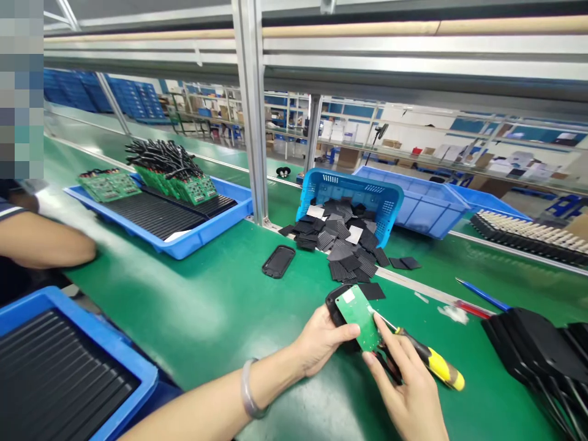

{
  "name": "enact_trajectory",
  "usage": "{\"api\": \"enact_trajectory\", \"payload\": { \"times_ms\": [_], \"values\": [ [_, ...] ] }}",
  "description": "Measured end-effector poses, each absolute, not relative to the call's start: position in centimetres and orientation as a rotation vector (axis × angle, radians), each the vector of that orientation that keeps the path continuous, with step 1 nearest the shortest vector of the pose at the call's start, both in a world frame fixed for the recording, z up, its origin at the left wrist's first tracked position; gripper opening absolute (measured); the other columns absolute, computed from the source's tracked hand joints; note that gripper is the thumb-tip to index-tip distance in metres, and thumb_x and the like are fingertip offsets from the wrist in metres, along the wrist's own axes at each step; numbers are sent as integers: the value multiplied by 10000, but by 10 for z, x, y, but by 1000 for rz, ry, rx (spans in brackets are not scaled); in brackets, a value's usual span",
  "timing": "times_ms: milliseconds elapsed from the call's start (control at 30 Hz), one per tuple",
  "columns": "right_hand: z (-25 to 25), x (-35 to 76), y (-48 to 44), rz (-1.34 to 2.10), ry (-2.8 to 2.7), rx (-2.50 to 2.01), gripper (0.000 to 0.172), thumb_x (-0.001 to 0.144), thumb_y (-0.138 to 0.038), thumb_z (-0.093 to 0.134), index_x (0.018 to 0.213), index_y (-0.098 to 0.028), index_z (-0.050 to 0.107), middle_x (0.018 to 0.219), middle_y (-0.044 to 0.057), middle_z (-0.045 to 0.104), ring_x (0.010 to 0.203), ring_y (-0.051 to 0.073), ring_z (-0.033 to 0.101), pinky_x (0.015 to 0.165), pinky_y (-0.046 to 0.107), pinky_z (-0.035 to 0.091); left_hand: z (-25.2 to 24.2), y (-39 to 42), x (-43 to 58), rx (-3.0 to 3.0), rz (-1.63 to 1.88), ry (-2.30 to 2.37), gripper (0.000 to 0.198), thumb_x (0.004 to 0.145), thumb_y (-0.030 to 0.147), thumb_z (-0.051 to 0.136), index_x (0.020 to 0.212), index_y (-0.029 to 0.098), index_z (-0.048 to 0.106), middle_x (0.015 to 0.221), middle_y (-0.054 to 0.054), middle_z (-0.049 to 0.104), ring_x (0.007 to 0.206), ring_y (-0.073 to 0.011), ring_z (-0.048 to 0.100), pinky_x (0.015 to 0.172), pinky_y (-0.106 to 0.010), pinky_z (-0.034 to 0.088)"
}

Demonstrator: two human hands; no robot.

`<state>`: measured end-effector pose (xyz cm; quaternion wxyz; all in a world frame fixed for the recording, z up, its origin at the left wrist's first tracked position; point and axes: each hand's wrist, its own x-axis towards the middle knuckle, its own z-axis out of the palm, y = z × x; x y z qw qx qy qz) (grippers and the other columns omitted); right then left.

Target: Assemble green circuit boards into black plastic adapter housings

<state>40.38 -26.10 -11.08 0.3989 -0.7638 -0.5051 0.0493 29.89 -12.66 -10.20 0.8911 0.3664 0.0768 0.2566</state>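
My left hand (324, 340) grips a black housing (337, 304) and a green circuit board (359, 317) that lies over it, thumb on the board's face. From the right, my right hand (404, 370) pinches the lower edge of the same board, with dark wires partly hidden below its fingers. A yellow and black screwdriver (434, 361) rests on the green table just beyond my right hand. Another black shell (278, 261) lies flat beyond my hands. Dark ribbed pads (340, 233) spill out of a tipped blue basket (392, 199).
Blue tray (179, 248) with boards and cables stands back left; another blue tray (149, 373) is at near left. A person's arm (50, 242) rests at the left edge. Black parts (537, 349) with cables and a blue pen (482, 294) lie right. A metal post (252, 116) rises mid-table.
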Motion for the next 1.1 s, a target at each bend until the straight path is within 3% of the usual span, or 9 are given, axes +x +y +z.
{"api": "enact_trajectory", "payload": {
  "times_ms": [200,367,433,533,633,700,800,900,1100],
  "values": [
    [-125,410,-259,-94,-1461,-1944,581,889,-393,568,1432,-315,379,1017,67,515,808,182,588,682,275,517,-107,-135,304,678,577,229,356,760,271,759,1080,153,661,1105,-118,687,1053,-250,619,955,-381,456],
    [-132,410,-258,-169,-1490,-1960,571,867,-421,592,1406,-336,424,1018,75,438,659,145,528,581,296,505,-109,-139,305,612,617,262,352,767,307,752,1074,157,669,1111,-117,686,1069,-255,616,975,-387,450],
    [-132,411,-258,-130,-1481,-1983,526,866,-439,584,1371,-340,477,1024,78,438,645,140,513,570,302,499,-110,-138,305,597,625,298,365,749,325,767,1057,153,674,1083,-115,697,1058,-259,621,964,-388,457],
    [-125,414,-257,38,-1389,-1991,436,906,-458,493,1321,-332,538,1012,80,489,766,184,558,689,347,512,-111,-135,306,626,616,340,411,717,341,790,1055,137,676,1036,-124,709,1004,-268,640,909,-392,484],
    [-116,420,-256,340,-1104,-1953,502,905,-519,447,1317,-243,519,964,85,568,857,225,577,745,369,505,-111,-134,305,683,575,329,430,716,342,790,1069,129,670,1032,-131,710,944,-258,655,847,-371,502],
    [-111,423,-254,645,-949,-1858,550,867,-580,482,1240,-181,546,867,71,605,765,216,580,663,338,503,-111,-135,304,713,524,296,413,721,336,785,1060,128,671,1023,-131,712,904,-239,661,811,-345,507],
    [-109,424,-252,917,-925,-1703,465,836,-602,529,943,-162,634,712,31,601,625,178,548,589,300,469,-112,-138,304,742,460,278,392,706,327,795,1015,115,677,993,-134,715,866,-226,664,795,-333,506],
    [-113,425,-251,918,-912,-1674,433,818,-597,565,724,-175,586,652,11,582,571,155,522,550,279,438,-113,-133,303,753,409,310,419,678,313,811,1024,125,668,983,-118,714,889,-223,654,820,-340,496],
    [-113,431,-252,853,-1134,-1873,463,863,-585,500,624,-190,537,537,-20,506,523,150,499,536,277,374,-118,-101,301,1195,416,479,434,564,288,843,914,134,638,791,-23,686,722,-171,598,705,-282,447]
  ]
}}
